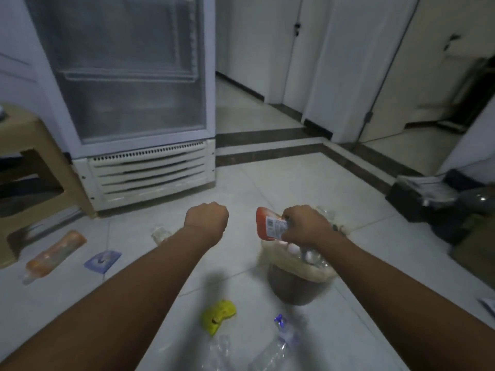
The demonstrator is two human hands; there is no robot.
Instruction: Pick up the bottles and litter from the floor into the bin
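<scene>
— Right hand (308, 226) first?
— Clenched round a red plastic packet with a white barcode label (263, 223), fingers and thumb curled over the label end. Held on end, just above the rim of the dark round bin lined with a pale plastic bag (292, 290). Right side of the packet hidden behind the knuckles.

— And the left hand (207, 219)?
— Balled into a fist, back toward the camera, over bare tile to the left of the bin. Nothing sticking out of it; palm side out of sight.

— Inside the bin?
— Clear bottles and white caps, partly covered by the right wrist. Too jumbled to count.

— On the floor?
— Nearest, a crumpled yellow wrapper (218, 315). Just beside it, a crushed clear plastic bottle with a blue label (278, 344), blurred and cut off by the bottom edge. Farther left, a blue square sachet (102, 261) and a long orange-tinted plastic bottle (55, 253) lying on its side. Behind the left forearm, a small clear scrap (160, 234), half hidden, too blurred to name.

— Beyond that?
— A white glass-door fridge (128, 89) straight ahead. A beige plastic stool (34, 156) cropped by the left edge. A black box (417, 199) at the right, smeared by motion.
</scene>
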